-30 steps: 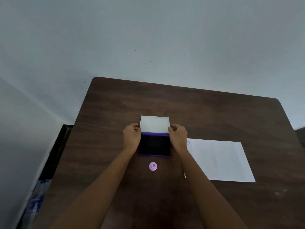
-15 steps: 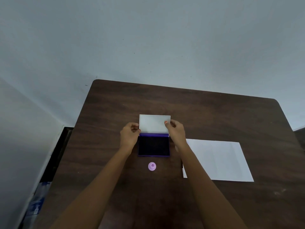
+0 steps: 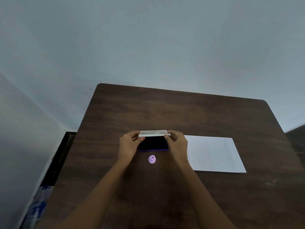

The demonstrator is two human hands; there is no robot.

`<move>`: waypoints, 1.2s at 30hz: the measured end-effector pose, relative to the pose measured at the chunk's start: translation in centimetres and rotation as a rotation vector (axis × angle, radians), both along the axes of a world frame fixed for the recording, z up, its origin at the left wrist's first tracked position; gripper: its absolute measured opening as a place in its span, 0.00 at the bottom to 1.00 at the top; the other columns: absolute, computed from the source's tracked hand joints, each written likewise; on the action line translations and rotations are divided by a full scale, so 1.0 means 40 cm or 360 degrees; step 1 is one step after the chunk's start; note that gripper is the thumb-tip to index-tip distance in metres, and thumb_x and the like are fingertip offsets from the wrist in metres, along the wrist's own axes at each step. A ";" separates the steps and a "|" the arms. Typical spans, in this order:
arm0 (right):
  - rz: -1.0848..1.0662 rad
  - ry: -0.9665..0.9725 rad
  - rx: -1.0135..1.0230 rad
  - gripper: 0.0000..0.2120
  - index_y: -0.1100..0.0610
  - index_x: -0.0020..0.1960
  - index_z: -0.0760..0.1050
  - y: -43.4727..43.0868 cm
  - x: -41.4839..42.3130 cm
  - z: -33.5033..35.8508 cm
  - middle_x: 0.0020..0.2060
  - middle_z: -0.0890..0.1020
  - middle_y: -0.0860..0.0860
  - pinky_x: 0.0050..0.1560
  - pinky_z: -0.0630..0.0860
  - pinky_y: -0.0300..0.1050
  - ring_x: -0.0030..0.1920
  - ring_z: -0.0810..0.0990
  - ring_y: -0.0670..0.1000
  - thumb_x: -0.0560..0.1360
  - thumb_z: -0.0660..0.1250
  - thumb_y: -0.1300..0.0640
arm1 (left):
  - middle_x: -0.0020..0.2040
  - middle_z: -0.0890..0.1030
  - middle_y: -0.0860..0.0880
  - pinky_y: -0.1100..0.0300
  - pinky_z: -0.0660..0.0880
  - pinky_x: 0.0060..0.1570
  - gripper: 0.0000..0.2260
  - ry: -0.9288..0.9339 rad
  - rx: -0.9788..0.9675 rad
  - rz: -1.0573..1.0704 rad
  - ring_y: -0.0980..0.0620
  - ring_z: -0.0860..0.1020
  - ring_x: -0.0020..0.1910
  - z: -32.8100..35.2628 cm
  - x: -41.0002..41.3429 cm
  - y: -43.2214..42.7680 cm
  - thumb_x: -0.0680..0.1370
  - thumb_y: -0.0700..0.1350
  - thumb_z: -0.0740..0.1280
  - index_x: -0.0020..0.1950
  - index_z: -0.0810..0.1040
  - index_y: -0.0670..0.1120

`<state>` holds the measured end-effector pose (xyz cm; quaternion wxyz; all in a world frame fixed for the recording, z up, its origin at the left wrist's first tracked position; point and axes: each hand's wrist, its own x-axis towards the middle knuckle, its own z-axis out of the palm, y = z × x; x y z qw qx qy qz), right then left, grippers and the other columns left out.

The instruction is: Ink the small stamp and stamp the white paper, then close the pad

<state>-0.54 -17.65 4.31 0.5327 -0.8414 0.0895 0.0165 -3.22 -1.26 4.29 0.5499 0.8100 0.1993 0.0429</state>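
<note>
Gripping pad lid, stamp nearby

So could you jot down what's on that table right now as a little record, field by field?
surface: dark wooden table
ink pad: dark purple, centre of table, partly open
lid: white, tilted down over the pad, not yet shut
left hand: pinching the lid's left end
right hand: pinching the lid's right end
small stamp: lilac, standing alone just in front of the pad
white paper: flat, right of the pad
</note>
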 end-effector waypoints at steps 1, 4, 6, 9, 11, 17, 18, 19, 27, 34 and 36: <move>0.0018 -0.0015 -0.0024 0.08 0.60 0.51 0.77 -0.002 -0.010 -0.005 0.51 0.80 0.58 0.50 0.72 0.37 0.46 0.78 0.49 0.71 0.67 0.64 | 0.53 0.82 0.38 0.82 0.69 0.40 0.13 -0.0001 -0.0009 -0.0003 0.54 0.78 0.47 -0.005 -0.009 -0.002 0.71 0.33 0.70 0.55 0.77 0.36; 0.0089 -0.0047 -0.0139 0.08 0.62 0.49 0.77 -0.008 -0.033 -0.022 0.50 0.80 0.59 0.46 0.69 0.30 0.44 0.77 0.49 0.70 0.67 0.67 | 0.54 0.81 0.37 0.79 0.69 0.42 0.14 0.0023 0.0035 -0.0018 0.53 0.77 0.47 -0.021 -0.028 -0.008 0.70 0.32 0.70 0.55 0.77 0.35; 0.0125 -0.0065 -0.0221 0.08 0.62 0.48 0.77 -0.012 -0.042 -0.035 0.49 0.80 0.60 0.45 0.67 0.29 0.46 0.77 0.51 0.69 0.67 0.68 | 0.54 0.81 0.37 0.70 0.72 0.48 0.14 0.0042 0.0066 -0.0032 0.52 0.78 0.49 -0.033 -0.038 -0.011 0.70 0.32 0.70 0.56 0.76 0.35; 0.0173 -0.0081 -0.0321 0.08 0.62 0.49 0.76 -0.011 -0.058 -0.051 0.51 0.79 0.59 0.49 0.69 0.34 0.49 0.77 0.53 0.70 0.67 0.68 | 0.54 0.81 0.38 0.58 0.74 0.55 0.14 0.0046 0.0122 -0.0044 0.48 0.80 0.51 -0.050 -0.054 -0.014 0.71 0.32 0.69 0.56 0.77 0.37; 0.0190 -0.0096 -0.0353 0.08 0.62 0.49 0.75 -0.008 -0.069 -0.059 0.52 0.78 0.59 0.50 0.70 0.38 0.51 0.77 0.54 0.71 0.66 0.67 | 0.53 0.82 0.39 0.55 0.75 0.55 0.13 0.0036 0.0202 -0.0039 0.46 0.80 0.51 -0.062 -0.066 -0.017 0.71 0.33 0.69 0.55 0.78 0.38; 0.0215 -0.0126 -0.0422 0.09 0.62 0.51 0.75 -0.003 -0.085 -0.079 0.55 0.76 0.58 0.55 0.73 0.43 0.55 0.76 0.55 0.72 0.65 0.67 | 0.53 0.82 0.40 0.57 0.74 0.51 0.11 0.0031 0.0302 -0.0016 0.45 0.80 0.49 -0.086 -0.082 -0.026 0.72 0.34 0.68 0.54 0.78 0.39; 0.0217 -0.0120 -0.0435 0.09 0.62 0.51 0.75 -0.002 -0.086 -0.081 0.56 0.76 0.58 0.55 0.72 0.43 0.55 0.76 0.55 0.72 0.65 0.67 | 0.53 0.81 0.40 0.58 0.74 0.50 0.11 0.0028 0.0302 -0.0019 0.46 0.80 0.49 -0.089 -0.083 -0.027 0.72 0.34 0.68 0.54 0.78 0.39; 0.0220 -0.0118 -0.0446 0.09 0.62 0.52 0.75 -0.002 -0.086 -0.083 0.56 0.76 0.58 0.55 0.72 0.43 0.56 0.76 0.55 0.72 0.65 0.67 | 0.53 0.81 0.40 0.59 0.73 0.50 0.11 0.0023 0.0303 -0.0024 0.46 0.80 0.49 -0.091 -0.084 -0.027 0.72 0.33 0.68 0.54 0.78 0.39; 0.0283 -0.0173 -0.0611 0.09 0.60 0.53 0.74 -0.009 -0.089 -0.104 0.57 0.76 0.56 0.54 0.66 0.36 0.58 0.73 0.53 0.73 0.64 0.65 | 0.51 0.82 0.43 0.59 0.70 0.47 0.09 -0.0054 0.0576 -0.0069 0.45 0.77 0.50 -0.097 -0.091 -0.028 0.71 0.35 0.69 0.50 0.79 0.41; 0.0410 -0.0403 -0.0951 0.12 0.64 0.52 0.77 -0.005 -0.108 -0.111 0.53 0.79 0.62 0.47 0.80 0.52 0.54 0.78 0.61 0.69 0.66 0.70 | 0.53 0.79 0.41 0.53 0.74 0.47 0.08 -0.0023 0.0684 -0.0277 0.44 0.78 0.51 -0.110 -0.091 -0.024 0.75 0.36 0.65 0.53 0.78 0.39; 0.0439 -0.0452 -0.1087 0.16 0.63 0.52 0.77 -0.006 -0.113 -0.113 0.52 0.81 0.63 0.44 0.81 0.52 0.52 0.80 0.62 0.65 0.70 0.71 | 0.53 0.79 0.39 0.49 0.76 0.47 0.08 -0.0074 0.0802 -0.0341 0.41 0.77 0.51 -0.113 -0.094 -0.024 0.74 0.36 0.66 0.53 0.77 0.37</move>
